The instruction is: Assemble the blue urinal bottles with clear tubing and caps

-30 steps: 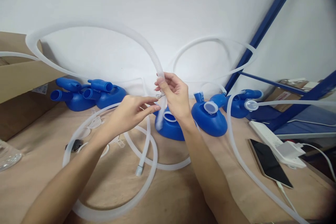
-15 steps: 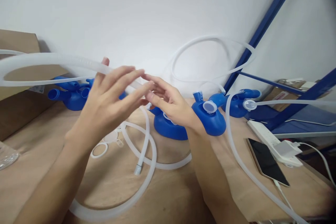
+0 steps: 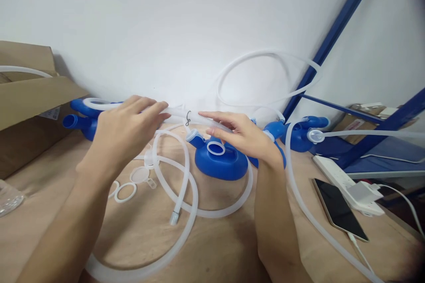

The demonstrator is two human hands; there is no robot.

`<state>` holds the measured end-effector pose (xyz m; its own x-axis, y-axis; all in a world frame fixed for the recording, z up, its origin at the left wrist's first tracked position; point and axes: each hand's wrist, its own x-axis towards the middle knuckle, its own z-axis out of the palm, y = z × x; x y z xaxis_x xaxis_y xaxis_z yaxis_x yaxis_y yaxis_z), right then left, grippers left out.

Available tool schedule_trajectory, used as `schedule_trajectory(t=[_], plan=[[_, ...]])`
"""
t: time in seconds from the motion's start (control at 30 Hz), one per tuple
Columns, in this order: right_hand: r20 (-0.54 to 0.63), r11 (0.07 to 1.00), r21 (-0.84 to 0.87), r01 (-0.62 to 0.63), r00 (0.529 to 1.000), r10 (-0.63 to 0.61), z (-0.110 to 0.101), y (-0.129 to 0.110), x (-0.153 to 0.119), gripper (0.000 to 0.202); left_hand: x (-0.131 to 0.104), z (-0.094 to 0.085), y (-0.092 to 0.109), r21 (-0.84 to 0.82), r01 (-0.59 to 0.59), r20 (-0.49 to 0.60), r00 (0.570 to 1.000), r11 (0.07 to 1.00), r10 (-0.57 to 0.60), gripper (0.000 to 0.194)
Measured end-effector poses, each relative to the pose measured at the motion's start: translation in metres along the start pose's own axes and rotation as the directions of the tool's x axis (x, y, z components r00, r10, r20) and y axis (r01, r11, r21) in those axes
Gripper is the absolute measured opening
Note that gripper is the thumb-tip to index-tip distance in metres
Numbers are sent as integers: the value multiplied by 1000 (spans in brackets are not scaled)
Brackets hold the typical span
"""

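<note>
My left hand (image 3: 133, 119) is closed round a bundle of whitish translucent tube (image 3: 175, 114) at the centre-left. My right hand (image 3: 237, 130) has its thumb and fingers closed on the right part of the same bundle. Between my hands a thin dark twist tie (image 3: 188, 118) goes round the tube. Below my right hand stands a blue bottle (image 3: 221, 166) with a white ring on its opening. Another long tube (image 3: 195, 194) lies looped on the table, its clear end piece (image 3: 174, 217) towards me. White rings (image 3: 125, 192) and a flat cap (image 3: 139, 174) lie left of it.
More blue bottles (image 3: 299, 137) with tubes stand at the right, others at the left beside an open cardboard box (image 3: 29, 97). A phone (image 3: 340, 210) and a power strip (image 3: 335, 172) lie right. Blue shelf frame (image 3: 335, 31) behind.
My hands have moved apart, my right hand to the right and my left hand slightly left. The tube bundle is lower and more level, and its twist tie now shows between them.
</note>
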<state>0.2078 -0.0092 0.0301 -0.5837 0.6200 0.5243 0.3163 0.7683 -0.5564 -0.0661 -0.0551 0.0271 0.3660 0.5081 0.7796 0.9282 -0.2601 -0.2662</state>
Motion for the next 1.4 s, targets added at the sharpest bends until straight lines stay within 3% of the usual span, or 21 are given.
schedule_trajectory(t=[0.1,0.2,0.27,0.5,0.6,0.67,0.77,0.9,1.03,1.17,1.3,1.4], plan=[[6,998,-61,24,1000,-24,-3,1,-2,39,1,1,8,-26,-90,-11,996,996,90,28],[48,995,-92,50,998,-46,-1,0,-1,37,2,2,12,-204,-204,20,977,957,213,33],[80,991,-112,71,995,-62,3,-1,1,34,1,5,15,-320,-212,44,970,923,238,35],[-22,998,-55,26,999,-27,20,-10,6,37,-2,15,27,-429,-157,33,981,889,189,33],[-32,998,-3,68,997,-68,11,-7,3,40,-1,10,23,-454,-111,81,983,884,165,36],[-52,999,13,32,998,-31,1,-1,0,46,0,5,16,-442,-66,102,987,895,124,37],[-84,997,65,-45,995,51,-10,9,-4,34,2,0,9,-382,-20,97,993,924,62,36],[-104,990,139,-21,994,36,-5,16,-1,28,3,6,14,-341,-59,87,992,938,94,37],[-103,995,89,50,994,-41,8,13,6,24,2,18,32,-353,-115,79,985,928,152,39],[-83,998,47,52,995,-48,12,8,7,24,1,22,39,-416,-92,77,988,905,136,37],[-77,998,63,-10,997,15,2,10,5,35,1,19,32,-492,-36,80,993,870,87,35],[-162,993,27,-113,980,116,-14,30,-1,35,2,15,25,-493,20,80,997,870,22,35]])
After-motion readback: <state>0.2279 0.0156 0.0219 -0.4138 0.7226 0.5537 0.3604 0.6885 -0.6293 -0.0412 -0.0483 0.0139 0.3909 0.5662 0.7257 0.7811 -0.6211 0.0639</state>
